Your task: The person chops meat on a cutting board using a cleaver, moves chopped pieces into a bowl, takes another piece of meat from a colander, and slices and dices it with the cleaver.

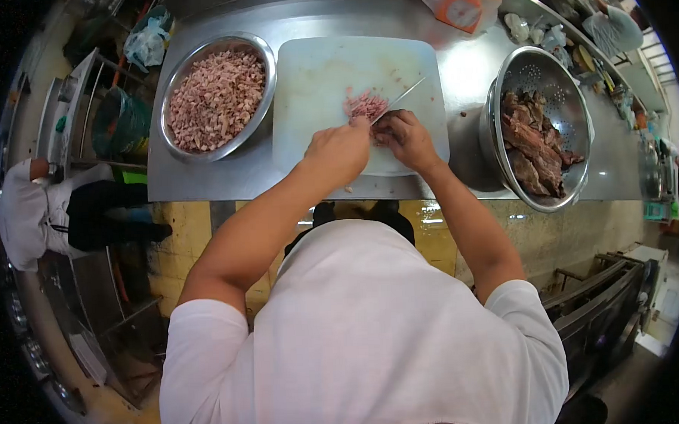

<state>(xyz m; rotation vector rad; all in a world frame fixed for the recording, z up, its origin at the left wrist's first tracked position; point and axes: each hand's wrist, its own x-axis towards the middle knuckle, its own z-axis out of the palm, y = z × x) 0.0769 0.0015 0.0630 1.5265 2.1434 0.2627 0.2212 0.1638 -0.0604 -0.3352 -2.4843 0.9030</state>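
My left hand (340,154) is closed round the handle of a knife (400,100), its blade pointing away and to the right over the white cutting board (312,78). Close beside the blade, my right hand (407,140) has its fingers curled on a piece of brownish meat (382,138), mostly hidden under them. A small heap of chopped pink meat (364,104) lies on the board just beyond the knife, with a few loose bits around it.
Left of the board stands a steel bowl (269,87) full of chopped meat (214,100). On the right, a steel colander (567,92) holds large dark meat pieces (535,145). An orange scale (467,7) sits at the back of the steel table (468,144). Another person (37,215) is at far left.
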